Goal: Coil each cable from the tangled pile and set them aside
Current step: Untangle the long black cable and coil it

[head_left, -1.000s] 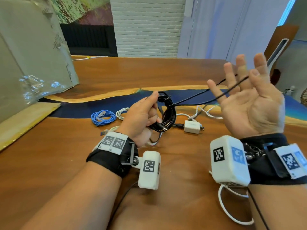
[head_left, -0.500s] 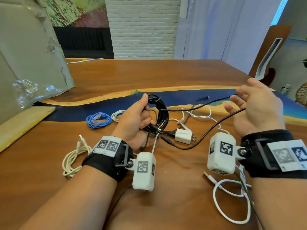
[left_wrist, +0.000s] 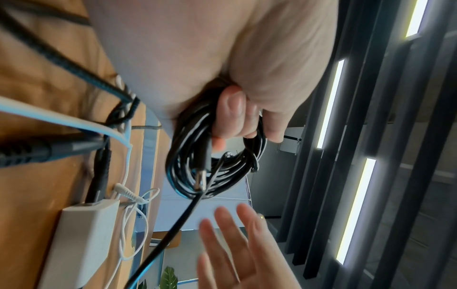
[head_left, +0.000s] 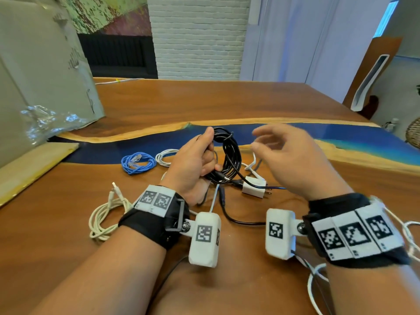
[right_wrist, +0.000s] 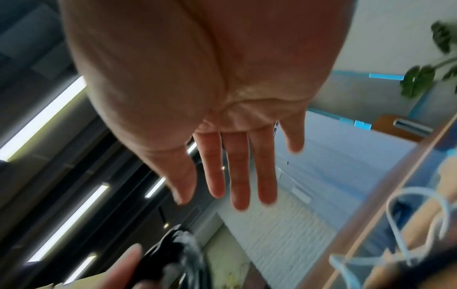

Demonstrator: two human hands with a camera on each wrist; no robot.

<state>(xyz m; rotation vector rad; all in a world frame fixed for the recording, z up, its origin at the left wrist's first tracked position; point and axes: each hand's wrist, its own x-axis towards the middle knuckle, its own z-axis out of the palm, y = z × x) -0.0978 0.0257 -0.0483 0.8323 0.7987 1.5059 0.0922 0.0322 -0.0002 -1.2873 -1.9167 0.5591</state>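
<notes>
My left hand [head_left: 200, 160] holds a coil of black cable [head_left: 230, 155] upright above the table, fingers curled through its loops and thumb on top. The left wrist view shows the same coil [left_wrist: 215, 162] with a plug end lying across it and a loose tail dropping away. That tail [head_left: 238, 221] trails on the table in front of me. My right hand [head_left: 279, 153] hovers just right of the coil, blurred, with straight fingers [right_wrist: 235, 172] and nothing in it. The remaining tangle of white and dark cables [head_left: 252, 169] lies under the hands.
A blue coil [head_left: 138, 161] and a white coil [head_left: 164, 156] lie left of my hands, a cream coil [head_left: 106, 214] nearer the front left. A white charger [head_left: 254, 187] sits under the right hand. A white cable [head_left: 318, 287] loops front right. Cardboard [head_left: 41, 87] stands at left.
My right hand has let go of the black strand it held out to the right and has swung in to the coil, palm down. The strand now hangs slack.
</notes>
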